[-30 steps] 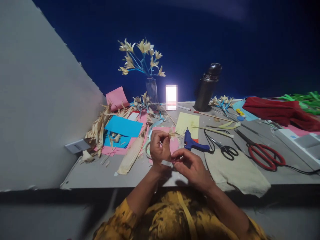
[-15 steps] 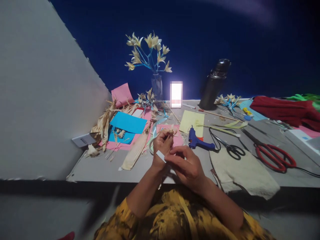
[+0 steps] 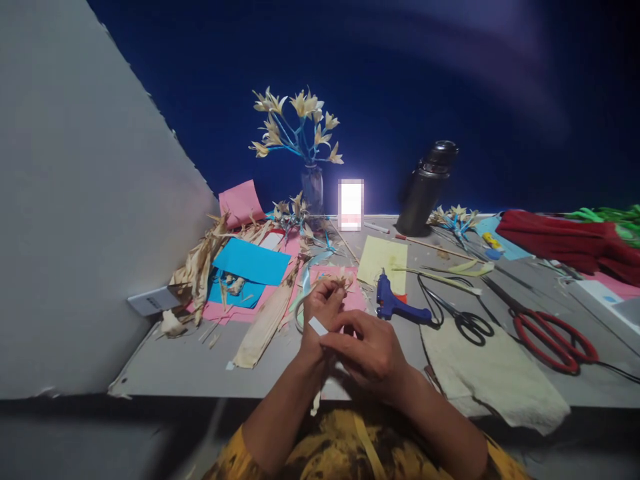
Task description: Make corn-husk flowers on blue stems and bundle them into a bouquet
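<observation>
The husk flower (image 3: 343, 278) is sitting at the tips of the left hand (image 3: 323, 312), above the near middle of the desk (image 3: 190, 363), with its pale petals poking out on the far side of the fingers. The left hand is pinching the stem between thumb and fingers. The right hand (image 3: 371, 347), touching it on the near right, is pinching a white strip (image 3: 318, 326) that is lying across the left hand. A thin husk tail (image 3: 315, 404) is hanging below the hands, over the near edge.

Judging by this, the strip is best pulled taut and laid close under the petals. The left hand would be gripping firmly so the stem is not twisting, with the right hand working in small turns.

A pink sheet (image 3: 356, 298) is lying under the hands. Just right of them a glue gun (image 3: 395, 305) is resting, close enough for a wide right-hand sweep to be knocking it. Farther right are black scissors (image 3: 461, 315), red scissors (image 3: 546, 333) and a pale cloth (image 3: 495, 373). Left of the hands, a long husk (image 3: 263, 323), a blue sheet (image 3: 250, 261) and loose husks (image 3: 200, 267) are crowding the desk. A vase (image 3: 313, 190) of finished flowers and a dark flask (image 3: 425, 187) are standing at the far edge, well apart from the hands.
</observation>
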A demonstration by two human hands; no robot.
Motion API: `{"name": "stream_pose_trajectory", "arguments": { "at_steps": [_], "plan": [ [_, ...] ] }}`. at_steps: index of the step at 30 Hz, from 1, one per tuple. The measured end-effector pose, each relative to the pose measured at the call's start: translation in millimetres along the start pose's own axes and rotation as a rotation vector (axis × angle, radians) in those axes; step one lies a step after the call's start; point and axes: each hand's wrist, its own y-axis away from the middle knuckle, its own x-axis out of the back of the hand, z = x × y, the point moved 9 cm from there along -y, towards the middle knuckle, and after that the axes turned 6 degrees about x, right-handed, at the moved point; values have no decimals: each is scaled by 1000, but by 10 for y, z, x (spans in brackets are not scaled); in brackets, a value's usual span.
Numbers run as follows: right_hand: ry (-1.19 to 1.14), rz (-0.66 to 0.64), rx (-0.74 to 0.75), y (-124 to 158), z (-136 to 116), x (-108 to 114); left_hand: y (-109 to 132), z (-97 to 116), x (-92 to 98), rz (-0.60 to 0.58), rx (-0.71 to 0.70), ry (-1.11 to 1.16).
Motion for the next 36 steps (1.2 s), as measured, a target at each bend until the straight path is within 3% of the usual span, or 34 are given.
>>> {"name": "stream_pose_trajectory", "arguments": {
  "at_steps": [4, 7, 12, 19, 25, 36],
  "plan": [
    [-18, -17, -4, -9, 20, -22, -14, -104, -53, -82, 133, 142],
    [-101, 42, -25, 18, 70, 50, -6, -159, -92, -132, 242, 289],
    [-79, 286, -434, 183, 511, 338, 95, -90, -261, -272, 301, 452],
    [-413, 213, -801, 344, 849, 136, 213, -47, -377, -283, 275, 374],
    [-545, 255, -851, 374, 864, 80, 211, -10, -267, -193, 204, 282],
    [-599, 267, -882, 398, 866, 88, 186, 8, -194, -161, 149, 148]
  ]
}}
